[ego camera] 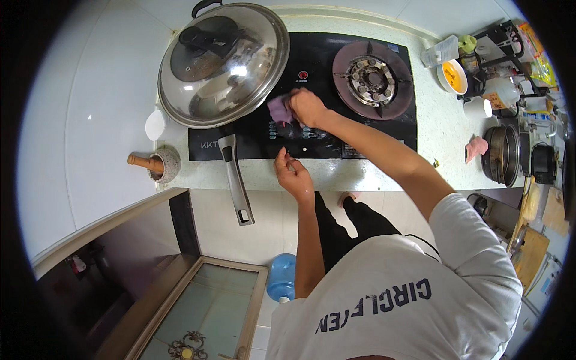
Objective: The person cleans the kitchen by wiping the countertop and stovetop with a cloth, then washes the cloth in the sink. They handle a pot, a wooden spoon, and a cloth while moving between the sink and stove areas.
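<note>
My right hand (307,108) is closed around a purple cloth (280,109), which lies against the black glass gas cooktop (310,54) near the control knobs. My left hand (293,174) hovers by the cooktop's front edge, fingers curled towards the thumb; whether it holds something tiny cannot be told. A small pale scrap (304,149) lies on the glass near it. Left of the cloth stands a large wok with a domed steel lid (243,58), its handle (236,184) jutting past the counter's edge. The right burner (372,80) has no pan on it.
On the left of the counter (261,175) are a white cup (156,126) and a stone mortar (170,165) with a wooden pestle (146,163). To the right stand a bowl of orange food (452,77), a pink cloth (475,148), round metal pans (500,155) and a rack of bottles.
</note>
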A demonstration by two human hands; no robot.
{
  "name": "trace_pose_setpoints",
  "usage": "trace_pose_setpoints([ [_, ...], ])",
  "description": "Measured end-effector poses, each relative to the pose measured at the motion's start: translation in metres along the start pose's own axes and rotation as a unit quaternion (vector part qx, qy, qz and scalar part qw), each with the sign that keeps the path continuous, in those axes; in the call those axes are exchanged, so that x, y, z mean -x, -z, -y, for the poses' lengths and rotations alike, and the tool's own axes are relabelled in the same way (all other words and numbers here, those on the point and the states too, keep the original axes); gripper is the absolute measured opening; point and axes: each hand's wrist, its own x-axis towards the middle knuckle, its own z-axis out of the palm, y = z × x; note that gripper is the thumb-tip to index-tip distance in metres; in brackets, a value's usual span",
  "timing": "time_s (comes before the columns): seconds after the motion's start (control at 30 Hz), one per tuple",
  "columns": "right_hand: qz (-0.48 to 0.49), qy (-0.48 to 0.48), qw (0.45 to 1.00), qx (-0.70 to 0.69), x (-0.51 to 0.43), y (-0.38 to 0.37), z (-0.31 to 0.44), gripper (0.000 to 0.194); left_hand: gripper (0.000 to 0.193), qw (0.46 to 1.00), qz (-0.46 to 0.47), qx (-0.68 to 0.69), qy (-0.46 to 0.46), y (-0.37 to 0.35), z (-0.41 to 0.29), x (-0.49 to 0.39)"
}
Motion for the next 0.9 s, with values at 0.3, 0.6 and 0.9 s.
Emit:
trace_pose_setpoints([
  [0.3, -0.093, -0.08, 0.984, 0.133, 0.045, -0.038, 0.054, 0.015, 0.034, 0.999, -0.021, 0.007, 0.025, 0.018, 0.01, -0.007],
  [0.6, -0.171, -0.176, 0.96, 0.137, 0.089, -0.069, 0.095, 0.037, 0.032, 1.0, -0.016, -0.023, 0.005, 0.013, 0.027, -0.007],
  [0.9, -0.176, -0.071, 0.98, 0.057, 0.192, -0.034, -0.002, 0.044, 0.032, 0.996, 0.006, -0.085, -0.031, -0.009, 0.02, 0.004],
])
